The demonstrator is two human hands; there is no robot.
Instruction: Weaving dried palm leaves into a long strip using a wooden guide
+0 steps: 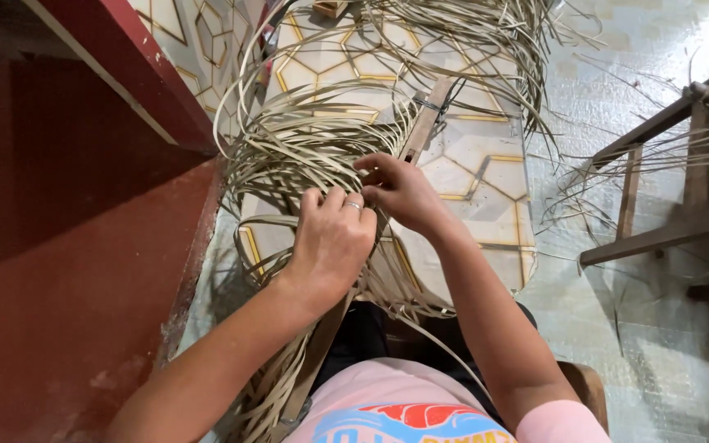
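Item: bundle of long pale tan flat reed strips (305, 139), part-woven, lying across a white cushioned board w/ gold hexagon lines (486, 172) that serves as the desk; loose ends fan out past the far edge and hang off the near edge beside the person's lap. Long narrow brown wooden slat (425, 123) runs lengthwise through the strips, approx. centre of the board, toward the lap; looks to act as a straight spine/guide that keeps the strips in order, judged only from how they lie over it. Left hand (331, 239): palm down on the strip mass just left of the slat, fingers curled into the weave, silver ring (354, 206) on one finger; grip narrow, pressing and holding a few strips, prob. to pin the worked part flat. Right hand (400, 190): touching the left, fingertips pinched at the slat's edge; grip narrow, closed on strip ends, exact count n/a (hidden by fingers). Both hands meet at one spot, so one steadies while the other handles single strips. Surroundings: dark red painted wall and ledge (84, 205) on the left; pale green tiled floor (617, 82) on the right w/ stray strips; dark wooden stool frame (674, 189) well apart at right, more strips draped on it. Person wears pink shirt w/ printed front (404, 410), seated close so the work sits within reach.
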